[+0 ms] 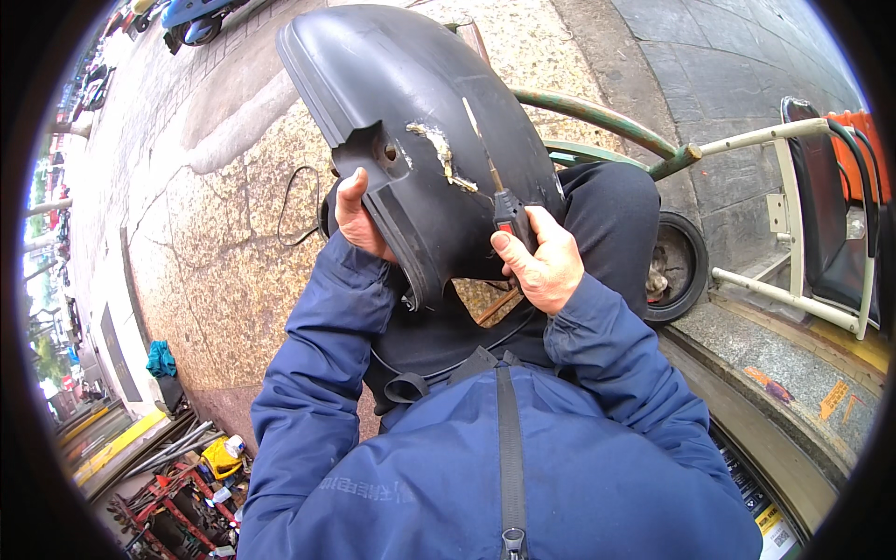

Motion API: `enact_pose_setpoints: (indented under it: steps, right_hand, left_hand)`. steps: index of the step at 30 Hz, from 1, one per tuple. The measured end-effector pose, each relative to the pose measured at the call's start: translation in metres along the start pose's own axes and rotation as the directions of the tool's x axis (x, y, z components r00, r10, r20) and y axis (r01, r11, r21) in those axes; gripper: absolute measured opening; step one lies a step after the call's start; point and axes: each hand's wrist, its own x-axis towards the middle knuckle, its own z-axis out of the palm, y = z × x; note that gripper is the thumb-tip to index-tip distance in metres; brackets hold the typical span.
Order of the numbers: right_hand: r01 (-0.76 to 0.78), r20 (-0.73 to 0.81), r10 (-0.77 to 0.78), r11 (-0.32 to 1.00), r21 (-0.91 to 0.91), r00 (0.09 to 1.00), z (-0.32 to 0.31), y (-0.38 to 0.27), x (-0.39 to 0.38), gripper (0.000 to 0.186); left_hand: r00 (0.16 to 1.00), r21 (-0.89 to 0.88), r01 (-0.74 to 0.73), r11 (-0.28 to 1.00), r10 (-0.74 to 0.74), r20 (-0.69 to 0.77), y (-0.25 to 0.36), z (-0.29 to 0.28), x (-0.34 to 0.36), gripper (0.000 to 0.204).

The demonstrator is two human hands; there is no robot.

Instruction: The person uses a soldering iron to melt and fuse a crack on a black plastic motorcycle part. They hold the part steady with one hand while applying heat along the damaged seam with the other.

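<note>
A large curved black plastic scooter fender (411,70) rests against my lap and knees. Pale, rough patches of melted or filled material (436,149) run across its surface, beside a hole and a notched edge. My left hand (361,217) grips the fender at that notched left edge, thumb on top. In my right hand (544,259) is a soldering iron (507,210) with a black handle, a red switch and a long thin metal shaft pointing away from me. The shaft lies over the fender, right of the patches; whether its tip touches cannot be told.
A black cable (299,201) loops on the stone paving at left. To the right stand a tyre (679,266) and a metal-framed chair (826,224). Beyond my right knee is a green tubular frame (597,114). Tools and a yellow container (222,457) crowd the lower left.
</note>
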Motion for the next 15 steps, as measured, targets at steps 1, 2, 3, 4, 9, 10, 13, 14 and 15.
enact_pose_setpoints:
  steps: [1,2,3,4,9,10,13,14,15]
  right_hand:
    - [-0.006,-0.007,0.006,1.000,-0.004,1.000,-0.0001,0.0003,0.0001,0.051]
    - [-0.005,-0.008,0.005,1.000,-0.007,1.000,-0.0003,0.0005,0.0002,0.051]
    - [-0.004,-0.009,0.004,1.000,-0.009,1.000,-0.0004,0.0007,0.0002,0.051]
    - [-0.003,-0.010,0.003,1.000,-0.012,1.000,-0.0004,0.0008,0.0002,0.052]
    - [0.001,-0.015,-0.001,1.000,-0.002,1.000,-0.0003,-0.0004,0.0002,0.051]
    - [-0.005,-0.012,0.005,1.000,0.000,1.000,-0.0007,-0.0011,-0.0001,0.051]
    - [-0.029,0.000,0.029,0.999,0.023,1.000,-0.0016,-0.0027,-0.0012,0.051]
    - [-0.031,0.000,0.031,0.999,0.018,1.000,-0.0019,-0.0030,-0.0014,0.051]
    - [-0.033,0.000,0.033,0.999,0.012,0.999,-0.0023,-0.0031,-0.0016,0.051]
  left_hand:
    - [1.000,0.003,0.003,1.000,-0.003,0.003,0.0003,-0.0003,0.0001,0.084]
    - [1.000,0.006,0.006,1.000,-0.006,0.005,0.0005,-0.0005,0.0001,0.084]
    - [1.000,0.008,0.009,1.000,-0.009,0.007,0.0005,-0.0007,0.0001,0.084]
    - [1.000,0.003,0.011,1.000,-0.011,0.005,0.0004,-0.0008,0.0001,0.084]
    - [0.995,-0.114,0.063,0.992,-0.054,0.081,0.0007,-0.0005,0.0005,0.083]
    - [0.998,-0.077,0.048,0.996,-0.044,0.053,0.0007,-0.0005,0.0007,0.083]
    - [0.998,-0.055,0.043,0.998,-0.041,0.040,0.0011,-0.0011,0.0007,0.083]
    - [0.998,-0.047,0.045,0.998,-0.043,0.037,0.0015,-0.0014,0.0006,0.083]
    - [0.996,-0.067,0.053,0.996,-0.048,0.070,0.0015,-0.0018,0.0005,0.083]
